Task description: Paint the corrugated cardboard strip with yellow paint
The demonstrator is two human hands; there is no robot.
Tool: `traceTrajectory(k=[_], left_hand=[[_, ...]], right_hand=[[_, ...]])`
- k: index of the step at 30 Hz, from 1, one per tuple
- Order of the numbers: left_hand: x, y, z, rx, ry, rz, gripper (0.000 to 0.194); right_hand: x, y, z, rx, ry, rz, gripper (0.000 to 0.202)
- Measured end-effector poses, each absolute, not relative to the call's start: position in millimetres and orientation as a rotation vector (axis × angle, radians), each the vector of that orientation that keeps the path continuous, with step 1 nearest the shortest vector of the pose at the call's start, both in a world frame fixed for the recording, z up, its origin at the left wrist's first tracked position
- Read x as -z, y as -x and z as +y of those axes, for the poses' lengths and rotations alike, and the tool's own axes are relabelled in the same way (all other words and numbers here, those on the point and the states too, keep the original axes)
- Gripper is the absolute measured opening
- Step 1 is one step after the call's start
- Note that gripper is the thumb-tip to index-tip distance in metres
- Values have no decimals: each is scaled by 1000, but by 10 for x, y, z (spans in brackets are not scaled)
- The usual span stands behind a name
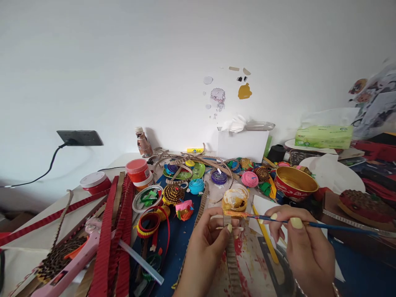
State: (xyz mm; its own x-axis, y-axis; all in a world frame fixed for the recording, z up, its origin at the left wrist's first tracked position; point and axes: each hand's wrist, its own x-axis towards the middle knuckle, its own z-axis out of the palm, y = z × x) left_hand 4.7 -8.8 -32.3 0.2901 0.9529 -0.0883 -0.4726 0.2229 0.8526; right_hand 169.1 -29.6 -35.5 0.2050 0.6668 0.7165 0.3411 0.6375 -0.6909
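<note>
My left hand [210, 243] is closed round the lower part of a small round piece [235, 197], coloured white and mustard yellow, with a dark opening in its side. In my right hand [305, 243] is a thin blue paintbrush [337, 227], pinched between the fingers. The brush's orange-yellow tip lies against the lower edge of the round piece, just above my left fingers. Below my left hand a corrugated cardboard strip [232, 264] runs down over a paint-stained sheet [247, 264]. A yellow pencil-like stick [266, 237] lies between the hands.
Red corrugated strips [107, 235], a pink glue gun [69, 264] and paint jars [137, 171] are at the left. Coiled paper pieces [196, 186] lie mid-table. A gold-lined bowl [295, 183], a tissue pack [323, 134] and a brown box [349, 212] are at the right.
</note>
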Motion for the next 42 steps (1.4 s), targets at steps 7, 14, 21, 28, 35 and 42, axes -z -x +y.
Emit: traceTrajectory(k=[7, 14, 21, 28, 35, 42], left_hand=[[341, -60, -93, -1137, -814, 704, 23], [360, -60, -87, -1144, -812, 713, 23], [385, -63, -79, -1127, -810, 721, 27], [316, -60, -62, -1141, -800, 748, 30], [374, -73, -50, -1177, -805, 731, 26], [306, -53, -84, -1114, -804, 745, 25]], right_hand=[[369, -1706, -295, -278, 944, -1424, 24], [359, -1692, -292, -281, 955, -1390, 24], [367, -1680, -289, -274, 960, -1325, 24], [345, -1674, -262, -213, 970, -1193, 22], [393, -1719, -321, -219, 955, -1340, 23], [381, -1723, -296, -193, 946, -1465, 23]])
